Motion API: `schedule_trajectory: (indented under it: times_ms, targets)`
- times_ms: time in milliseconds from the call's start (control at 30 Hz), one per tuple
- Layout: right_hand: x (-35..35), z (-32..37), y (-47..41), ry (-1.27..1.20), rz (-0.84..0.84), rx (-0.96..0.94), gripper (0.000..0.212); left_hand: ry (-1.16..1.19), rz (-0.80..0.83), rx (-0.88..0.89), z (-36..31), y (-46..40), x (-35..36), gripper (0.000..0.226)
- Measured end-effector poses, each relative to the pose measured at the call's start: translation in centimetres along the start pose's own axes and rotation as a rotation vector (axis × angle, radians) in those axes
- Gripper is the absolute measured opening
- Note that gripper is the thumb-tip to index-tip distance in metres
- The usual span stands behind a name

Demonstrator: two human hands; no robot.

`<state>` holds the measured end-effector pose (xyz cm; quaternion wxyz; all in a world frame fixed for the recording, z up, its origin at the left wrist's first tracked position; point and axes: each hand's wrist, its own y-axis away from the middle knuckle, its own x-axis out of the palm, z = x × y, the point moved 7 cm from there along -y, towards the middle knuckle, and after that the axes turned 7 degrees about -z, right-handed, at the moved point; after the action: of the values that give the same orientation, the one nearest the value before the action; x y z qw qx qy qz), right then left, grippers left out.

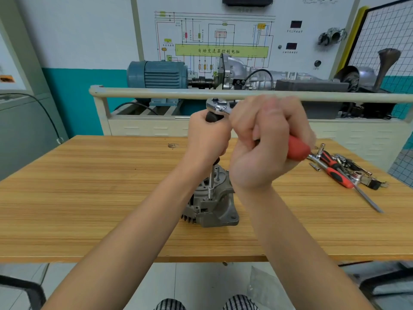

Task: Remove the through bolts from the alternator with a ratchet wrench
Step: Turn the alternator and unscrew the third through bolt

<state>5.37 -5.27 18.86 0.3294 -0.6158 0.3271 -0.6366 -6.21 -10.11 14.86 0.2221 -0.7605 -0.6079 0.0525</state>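
The grey cast-metal alternator point(211, 203) stands mid-bench. Directly above it, the left hand point(206, 136) grips the upright black-handled extension point(211, 183) seated on a through bolt; the right hand point(267, 139) clasps the red-handled chrome ratchet wrench point(298, 148), lying crosswise.

Red-handled ratchet wrench point(297, 151), grey alternator point(214, 204), striped tan table point(89, 198).

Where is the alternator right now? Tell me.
In the head view the alternator stands near the middle of the wooden table, between the person's forearms, below the left hand, with the pile of tools to its right.
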Motion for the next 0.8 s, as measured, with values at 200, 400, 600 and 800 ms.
schedule_trajectory:
  times_ms: [200, 400, 600, 800]
  targets:
    - [-1.6, -3.1, -2.6, -0.396, -0.074, 0.432, 0.042, 0.070, 0.102, 0.003, 0.1, 0.2, -0.4, 0.040]
    - [-3.9, -9.6, -2.7, -0.766, -0.417, 1.024, 0.046, 0.064, 0.418, 0.013, -0.8, 0.2, 0.5, 0.029]
    - [-3.9, -9.0, -2.8, -0.642, -0.418, 0.924, 0.043, 0.107, 0.272, -0.111, 0.3, -0.7, 0.6, 0.056]
    - [-1.0, -3.1, -1.8, -0.277, -0.126, 0.327, 0.041, 0.021, -0.027, -0.048, 0.0, -0.7, -0.3, 0.044]
